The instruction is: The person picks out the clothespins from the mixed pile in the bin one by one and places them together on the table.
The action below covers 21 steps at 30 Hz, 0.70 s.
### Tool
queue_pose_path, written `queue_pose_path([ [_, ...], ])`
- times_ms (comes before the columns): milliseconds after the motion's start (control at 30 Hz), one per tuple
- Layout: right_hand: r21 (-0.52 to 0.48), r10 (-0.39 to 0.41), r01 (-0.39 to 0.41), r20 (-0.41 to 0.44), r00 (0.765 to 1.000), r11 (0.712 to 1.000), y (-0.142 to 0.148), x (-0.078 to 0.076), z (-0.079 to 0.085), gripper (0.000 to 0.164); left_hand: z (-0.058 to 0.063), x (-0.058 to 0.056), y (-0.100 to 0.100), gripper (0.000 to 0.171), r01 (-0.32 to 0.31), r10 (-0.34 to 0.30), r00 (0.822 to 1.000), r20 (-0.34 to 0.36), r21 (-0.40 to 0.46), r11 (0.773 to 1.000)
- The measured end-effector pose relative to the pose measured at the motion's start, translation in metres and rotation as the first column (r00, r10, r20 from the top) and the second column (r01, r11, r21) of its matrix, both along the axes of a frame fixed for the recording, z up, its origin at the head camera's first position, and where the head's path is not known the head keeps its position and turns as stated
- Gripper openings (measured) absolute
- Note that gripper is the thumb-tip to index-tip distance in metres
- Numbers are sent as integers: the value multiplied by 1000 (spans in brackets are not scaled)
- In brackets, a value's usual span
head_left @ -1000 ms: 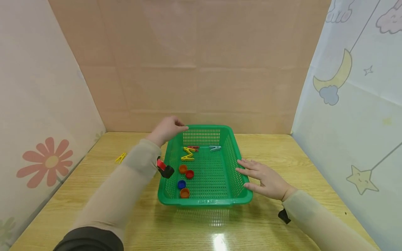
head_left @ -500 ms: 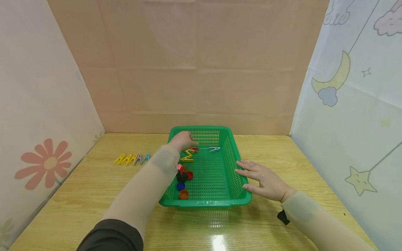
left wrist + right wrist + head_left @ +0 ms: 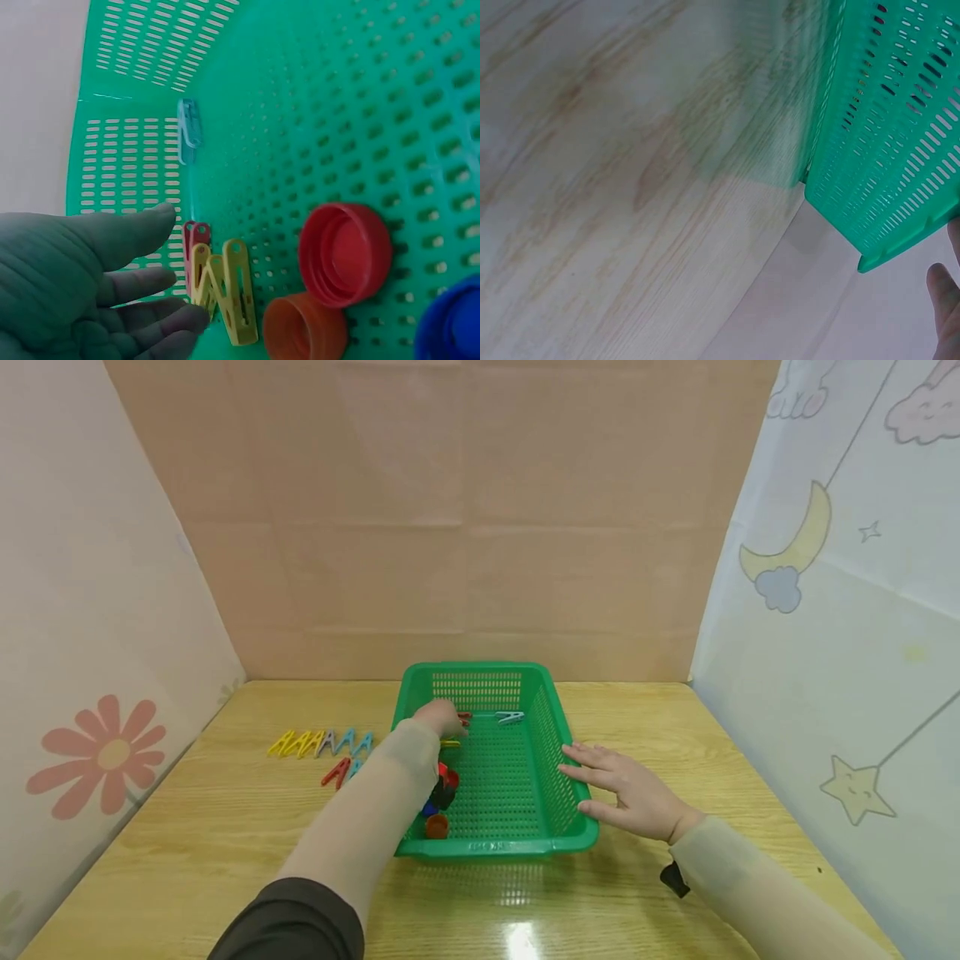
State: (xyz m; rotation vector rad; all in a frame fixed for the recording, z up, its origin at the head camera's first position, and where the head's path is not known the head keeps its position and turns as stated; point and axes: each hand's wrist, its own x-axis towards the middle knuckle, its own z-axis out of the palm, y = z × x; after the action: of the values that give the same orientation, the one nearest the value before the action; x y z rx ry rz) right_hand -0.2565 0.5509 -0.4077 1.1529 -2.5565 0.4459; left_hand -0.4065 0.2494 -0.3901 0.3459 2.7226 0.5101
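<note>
Head view shows tan wall (image 3: 465, 527) behind wooden table (image 3: 225, 843), with left hand (image 3: 441, 717) and right hand (image 3: 633, 795), fingers (image 3: 139, 286) parted, at green basket (image 3: 502, 847).

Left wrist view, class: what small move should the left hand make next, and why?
Probably the left hand should pinch one of the yellow clothespins: its fingers look open, with fingertips right by them in the green basket, and other clothespins lie lined up on the table.
</note>
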Motion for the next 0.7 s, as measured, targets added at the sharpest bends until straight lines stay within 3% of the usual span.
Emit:
queue_pose_path([
  [67, 0, -5, 5, 2, 1000, 1000, 0, 0, 0, 54, 0, 1, 1, 37, 45, -45, 999, 23, -22, 999],
  [200, 6, -14, 14, 6, 1000, 1000, 0, 0, 0, 54, -2, 4, 1, 43, 80, -74, 993, 89, -66, 995],
  [400, -3, -11, 11, 9, 1000, 1000, 0, 1, 0, 54, -4, 5, 3, 56, 72, -56, 986, 156, -101, 992],
  [567, -12, -4, 5, 8, 1000, 1000, 0, 1, 0, 54, -4, 6, 6, 51, 69, -47, 981, 189, -113, 991],
  [700, -11, 0, 0, 0, 1000, 1000, 0, 0, -1, 54, -2, 7, 6, 39, 119, -104, 980, 169, -79, 990],
])
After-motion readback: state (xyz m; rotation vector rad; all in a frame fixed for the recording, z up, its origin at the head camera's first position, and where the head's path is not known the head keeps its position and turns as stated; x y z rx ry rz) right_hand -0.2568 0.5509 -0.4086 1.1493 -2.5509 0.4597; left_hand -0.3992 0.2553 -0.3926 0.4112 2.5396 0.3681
